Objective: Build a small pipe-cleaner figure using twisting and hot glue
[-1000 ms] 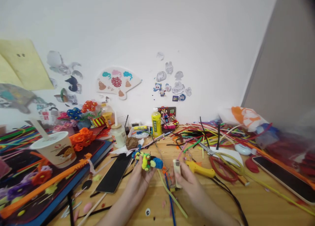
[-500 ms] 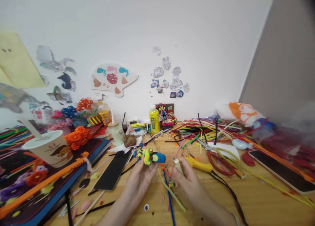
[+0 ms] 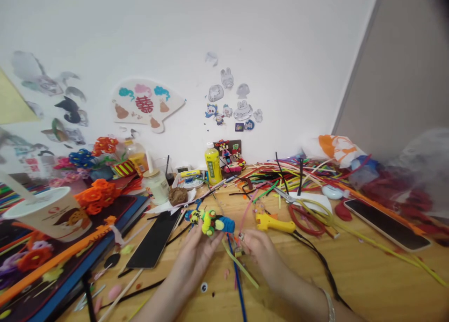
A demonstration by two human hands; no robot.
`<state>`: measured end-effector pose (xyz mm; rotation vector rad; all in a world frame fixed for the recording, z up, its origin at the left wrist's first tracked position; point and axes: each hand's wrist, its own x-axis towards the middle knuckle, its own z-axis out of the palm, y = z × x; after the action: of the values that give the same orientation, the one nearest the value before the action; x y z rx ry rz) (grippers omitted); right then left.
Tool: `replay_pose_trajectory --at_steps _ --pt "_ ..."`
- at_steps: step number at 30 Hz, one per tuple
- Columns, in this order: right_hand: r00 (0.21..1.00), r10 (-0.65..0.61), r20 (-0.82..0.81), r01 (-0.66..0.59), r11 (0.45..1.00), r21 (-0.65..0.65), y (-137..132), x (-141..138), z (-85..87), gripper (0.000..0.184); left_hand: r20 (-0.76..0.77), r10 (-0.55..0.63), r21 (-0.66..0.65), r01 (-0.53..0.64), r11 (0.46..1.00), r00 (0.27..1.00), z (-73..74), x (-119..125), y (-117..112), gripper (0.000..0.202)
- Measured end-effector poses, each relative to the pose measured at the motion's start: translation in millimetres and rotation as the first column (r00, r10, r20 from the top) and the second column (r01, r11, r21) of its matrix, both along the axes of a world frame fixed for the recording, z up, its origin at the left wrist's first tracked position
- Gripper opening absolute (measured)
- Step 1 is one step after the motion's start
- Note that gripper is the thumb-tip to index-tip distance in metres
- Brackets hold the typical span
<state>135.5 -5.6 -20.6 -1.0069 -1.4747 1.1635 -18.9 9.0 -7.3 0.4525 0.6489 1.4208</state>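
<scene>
My left hand (image 3: 198, 249) is wrapped round a blue and yellow pipe-cleaner figure (image 3: 209, 221), held tilted sideways above the table. The figure's blue end points to the right. Just right of it, my right hand (image 3: 257, 247) is closed, with thumb and fingertips pinched at a small item too little to name. Beneath the hands, a long blue pipe cleaner (image 3: 239, 284) and a pale yellow-green strip (image 3: 245, 270) lie on the wood. A loose googly eye (image 3: 204, 288) rests near my left wrist.
A yellow glue gun (image 3: 275, 223) with a black cord lies beyond my right hand. Scissors (image 3: 286, 195), piled pipe cleaners (image 3: 277, 172) and a phone (image 3: 387, 224) are to the right. A drink cup (image 3: 63, 214), a jar (image 3: 156, 188) and a black panel (image 3: 154, 242) stand or lie left.
The view has shifted slightly to the right. A small cream-coloured item that showed in my right hand is no longer visible; that hand has turned, fingers lower. My left hand keeps the figure.
</scene>
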Motion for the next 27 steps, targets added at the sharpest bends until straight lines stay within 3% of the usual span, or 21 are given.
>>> replay_pose_trajectory --at_steps 27 --pt "0.981 -0.120 0.155 0.110 0.992 0.068 -5.6 -1.0 4.4 0.029 -0.025 -0.069 0.080 0.071 0.994 0.997 -1.1 -1.2 -0.6 0.024"
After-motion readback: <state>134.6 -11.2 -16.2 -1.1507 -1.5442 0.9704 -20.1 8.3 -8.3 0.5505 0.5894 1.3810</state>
